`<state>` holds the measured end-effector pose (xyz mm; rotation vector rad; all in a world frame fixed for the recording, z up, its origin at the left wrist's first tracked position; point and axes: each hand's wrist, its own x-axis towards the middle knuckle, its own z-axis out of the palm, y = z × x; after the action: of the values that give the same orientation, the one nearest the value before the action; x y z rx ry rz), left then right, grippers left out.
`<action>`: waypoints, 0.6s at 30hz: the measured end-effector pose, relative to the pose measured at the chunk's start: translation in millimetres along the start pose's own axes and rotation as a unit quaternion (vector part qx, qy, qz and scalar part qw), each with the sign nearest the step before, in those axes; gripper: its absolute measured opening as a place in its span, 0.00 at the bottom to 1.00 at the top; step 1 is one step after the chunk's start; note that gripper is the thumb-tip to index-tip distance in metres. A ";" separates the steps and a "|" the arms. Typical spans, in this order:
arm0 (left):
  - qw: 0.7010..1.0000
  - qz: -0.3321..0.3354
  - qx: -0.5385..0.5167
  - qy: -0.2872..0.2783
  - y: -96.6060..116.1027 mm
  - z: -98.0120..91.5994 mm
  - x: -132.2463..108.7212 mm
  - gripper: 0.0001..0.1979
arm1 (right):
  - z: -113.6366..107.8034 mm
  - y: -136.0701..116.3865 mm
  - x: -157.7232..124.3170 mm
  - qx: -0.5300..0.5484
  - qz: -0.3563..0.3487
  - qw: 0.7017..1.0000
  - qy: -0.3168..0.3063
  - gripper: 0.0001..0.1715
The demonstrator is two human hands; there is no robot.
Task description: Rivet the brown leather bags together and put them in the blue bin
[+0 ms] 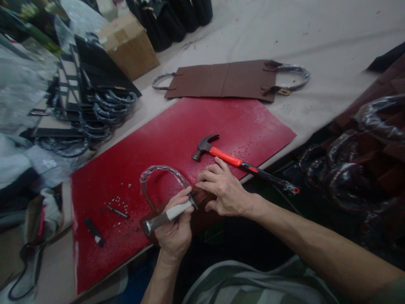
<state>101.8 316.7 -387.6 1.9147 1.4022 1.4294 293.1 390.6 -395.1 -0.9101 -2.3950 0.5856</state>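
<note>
Apparently being at the step of lining up the white-wrapped tool point(179, 211) with the brown leather piece point(200, 196), near the base of 1 plastic-covered handle point(164, 168). Judging only from the pose, calling next for steadying the leather and placing the tool's dark end exactly, before applying any force.

Gripping the tool in the left hand point(175, 231), with fingers and thumb wrapping around it, and pointing its dark end toward the right hand point(226, 190). Holding the right hand half curled and touching the same leather piece, between the 2 hands; not being able to tell whether pinching it or only steadying it.

Seeing the handle looping just beyond the left hand, over the red mat point(136, 152). Finding the orange-and-black hammer point(226, 156) just beyond the right hand, without gripping it. Noticing 1 slim metal rod point(117, 211) to the left of the left hand, and 1 dark strip point(91, 229) lying further left. Noticing also 1 flat brown panel point(221, 80) resting on the desk point(253, 33), well beyond both hands.
</note>
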 end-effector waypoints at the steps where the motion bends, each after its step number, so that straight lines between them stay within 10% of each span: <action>1: 1.000 -0.001 -0.003 -0.004 -0.7 0.1 -0.6 0.10 | 0.1 0.3 0.0 0.001 0.001 1.000 -0.001 0.30; 18: 0.998 -0.038 -0.013 0.055 -0.9 1.2 2.6 0.09 | -1.5 0.6 -0.6 0.006 -0.007 1.000 -0.003 0.30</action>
<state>102.3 319.5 -387.4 1.7708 1.4819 1.5290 294.7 391.0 -394.4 -0.8863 -2.3985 0.5965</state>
